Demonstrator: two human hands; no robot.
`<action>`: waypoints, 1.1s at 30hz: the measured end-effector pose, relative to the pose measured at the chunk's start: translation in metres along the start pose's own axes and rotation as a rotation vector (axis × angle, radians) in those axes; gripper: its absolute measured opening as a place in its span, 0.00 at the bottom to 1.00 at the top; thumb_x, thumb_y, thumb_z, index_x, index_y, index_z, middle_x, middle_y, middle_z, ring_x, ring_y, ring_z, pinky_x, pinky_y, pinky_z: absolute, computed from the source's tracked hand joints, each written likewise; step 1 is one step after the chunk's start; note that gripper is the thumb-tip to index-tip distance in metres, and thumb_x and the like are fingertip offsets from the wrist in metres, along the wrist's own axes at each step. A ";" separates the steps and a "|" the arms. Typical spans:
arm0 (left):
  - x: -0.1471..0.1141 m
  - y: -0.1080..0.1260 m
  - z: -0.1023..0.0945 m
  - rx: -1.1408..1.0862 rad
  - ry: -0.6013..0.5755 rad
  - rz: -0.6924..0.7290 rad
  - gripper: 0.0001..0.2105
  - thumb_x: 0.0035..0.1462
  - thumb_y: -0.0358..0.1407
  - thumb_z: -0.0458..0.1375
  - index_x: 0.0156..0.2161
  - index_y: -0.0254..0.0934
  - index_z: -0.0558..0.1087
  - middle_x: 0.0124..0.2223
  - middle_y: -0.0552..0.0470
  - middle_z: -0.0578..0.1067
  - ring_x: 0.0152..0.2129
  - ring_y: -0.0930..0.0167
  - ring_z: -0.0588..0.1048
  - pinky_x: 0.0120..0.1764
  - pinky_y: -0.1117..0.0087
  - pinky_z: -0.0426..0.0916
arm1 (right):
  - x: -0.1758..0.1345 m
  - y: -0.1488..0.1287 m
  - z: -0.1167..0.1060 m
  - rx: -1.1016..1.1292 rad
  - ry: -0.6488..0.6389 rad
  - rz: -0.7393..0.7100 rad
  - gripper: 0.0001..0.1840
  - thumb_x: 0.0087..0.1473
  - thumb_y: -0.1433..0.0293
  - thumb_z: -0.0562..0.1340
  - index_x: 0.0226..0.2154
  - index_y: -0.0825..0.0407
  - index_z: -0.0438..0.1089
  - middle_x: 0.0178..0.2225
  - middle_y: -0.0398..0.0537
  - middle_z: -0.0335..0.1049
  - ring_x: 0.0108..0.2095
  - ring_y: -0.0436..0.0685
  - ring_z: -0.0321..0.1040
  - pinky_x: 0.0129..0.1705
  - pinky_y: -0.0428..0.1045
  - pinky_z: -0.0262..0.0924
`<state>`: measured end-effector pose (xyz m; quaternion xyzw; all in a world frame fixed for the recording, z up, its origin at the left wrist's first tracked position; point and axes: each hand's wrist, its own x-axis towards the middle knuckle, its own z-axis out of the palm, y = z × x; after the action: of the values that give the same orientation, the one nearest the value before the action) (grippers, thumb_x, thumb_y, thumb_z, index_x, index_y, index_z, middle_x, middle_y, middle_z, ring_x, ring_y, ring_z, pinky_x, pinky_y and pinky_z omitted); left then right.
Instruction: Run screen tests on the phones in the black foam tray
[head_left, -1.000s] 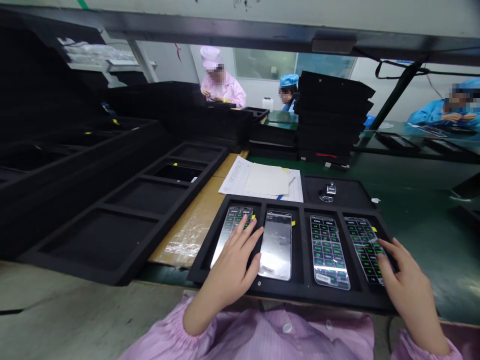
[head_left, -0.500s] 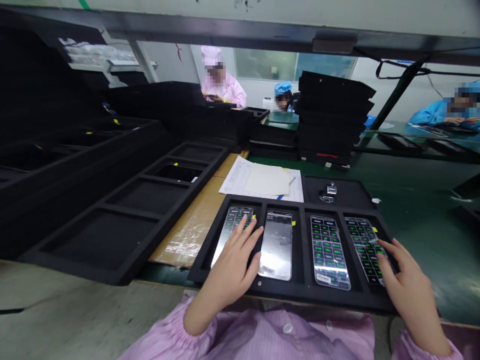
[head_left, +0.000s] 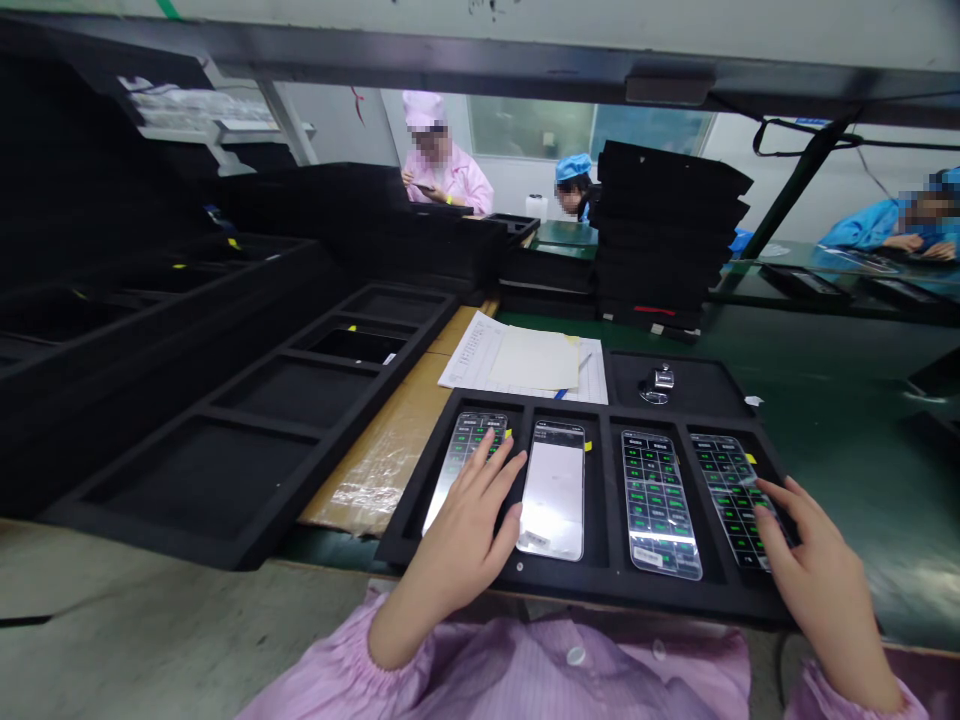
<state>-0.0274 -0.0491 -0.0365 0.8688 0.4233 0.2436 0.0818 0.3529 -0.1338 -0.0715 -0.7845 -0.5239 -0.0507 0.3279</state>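
A black foam tray (head_left: 570,583) in front of me holds smartphones in separate compartments. My left hand (head_left: 466,520) lies with fingers spread over the leftmost smartphone (head_left: 452,465), hiding its lower right part. Its thumb is at the left edge of the second smartphone (head_left: 553,490), whose screen is mostly white. The third smartphone (head_left: 660,505) shows a dark grid with green labels. My right hand (head_left: 814,555) is open at the right side of the fourth smartphone (head_left: 726,490), thumb and index finger extended onto its similar grid screen. Whether the fingertips press the glass I cannot tell.
Printed sheets (head_left: 480,350) and a pen (head_left: 562,393) lie behind the tray. A small metal object (head_left: 660,382) sits in its rear compartment. Another foam tray (head_left: 262,470) with one phone is at left. Stacked black trays (head_left: 664,240) stand behind. Several people work beyond.
The second smartphone's screen has turned from grey to brighter white, with a dark band at its top. Both my hands stay in place. The people in the background have shifted slightly.
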 end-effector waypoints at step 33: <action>-0.007 -0.036 -0.024 -0.096 0.577 -0.165 0.16 0.67 0.32 0.47 0.53 0.36 0.74 0.59 0.43 0.74 0.61 0.62 0.68 0.62 0.50 0.64 | -0.001 0.022 0.002 -0.050 -0.113 0.088 0.35 0.56 0.44 0.50 0.51 0.49 0.71 0.64 0.57 0.61 0.55 0.77 0.68 0.46 0.67 0.68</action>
<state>-0.0680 -0.0339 -0.0310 0.7216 0.4861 0.4926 0.0189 0.3704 -0.1390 -0.0836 -0.8164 -0.5051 -0.0049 0.2800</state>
